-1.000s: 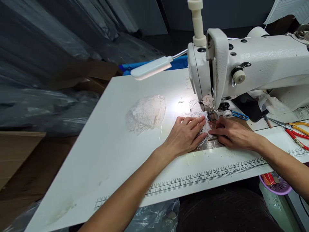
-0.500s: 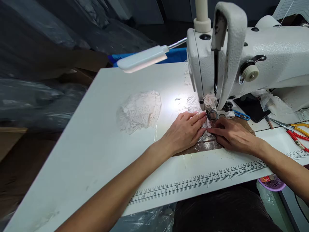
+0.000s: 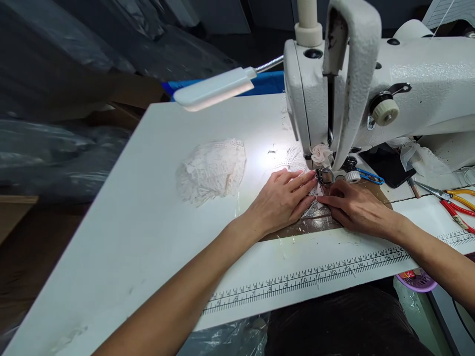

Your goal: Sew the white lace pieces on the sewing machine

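White lace fabric [image 3: 295, 157] lies under the needle area of the white sewing machine [image 3: 308, 106], partly hidden by my hands. My left hand [image 3: 284, 200] rests flat on the lace, fingers stretched toward the presser foot [image 3: 323, 176]. Just right of the foot, my right hand [image 3: 354, 205] has its fingers bent and drawn together at the near edge of the lace, thumb and index gripping it. A ruffled pale pink piece [image 3: 321, 154] sits on the machine above the foot.
A lace bundle [image 3: 213, 170] lies on the white table [image 3: 141, 237] at left. A lamp [image 3: 215, 89] hangs above. At right are a black phone [image 3: 389, 165], a blue-handled tool [image 3: 371, 177], pliers [image 3: 451, 200] and scissors-like red handles [image 3: 458, 217]. A printed ruler [image 3: 308, 281] runs along the front edge.
Both hands hold nearly the same pose at the presser foot. The view has shifted slightly, and I cannot make out clear movement of the lace.
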A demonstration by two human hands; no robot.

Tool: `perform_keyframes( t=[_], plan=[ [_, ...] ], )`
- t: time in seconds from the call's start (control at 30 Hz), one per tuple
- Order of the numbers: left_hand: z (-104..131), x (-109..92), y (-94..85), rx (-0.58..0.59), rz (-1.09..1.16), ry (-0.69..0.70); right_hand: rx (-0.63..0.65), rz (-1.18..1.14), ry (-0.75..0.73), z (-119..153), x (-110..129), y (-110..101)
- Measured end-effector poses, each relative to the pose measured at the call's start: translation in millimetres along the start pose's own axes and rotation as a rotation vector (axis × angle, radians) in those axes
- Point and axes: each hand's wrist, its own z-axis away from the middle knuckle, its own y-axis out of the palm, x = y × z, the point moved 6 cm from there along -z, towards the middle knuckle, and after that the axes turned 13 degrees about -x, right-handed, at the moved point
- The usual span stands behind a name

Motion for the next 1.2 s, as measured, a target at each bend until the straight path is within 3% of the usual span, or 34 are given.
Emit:
perform_keyframes(
  t=[0.2,0.37,0.53,0.8,1.0,1.2],
  plan=[
    [1,1,2.3,0.015,0.007,-0.021,0.013,-0.012,0.006,-1,0,-1],
    [-1,0,0.6,0.019,-0.009,0.007,0.013,0.063,0.077,-1,-14,-2],
    [-2,-1,-0.2,0.017,-0.004,0.007,0.078,0.173,-0.001,0,-15,3],
    [-1,-1,0.2,0.01,-0.004,0.011,0.063,0.077,-0.086,0,-3,-3],
    [-3,-2,-0.7,0.007,-0.016,0.033,0.123,0.214,0.015,0,-16,5],
    [-2,-2,-0.4,0.007,-0.003,0.014,0.096,0.232,-0.046,1,-13,6]
  ],
)
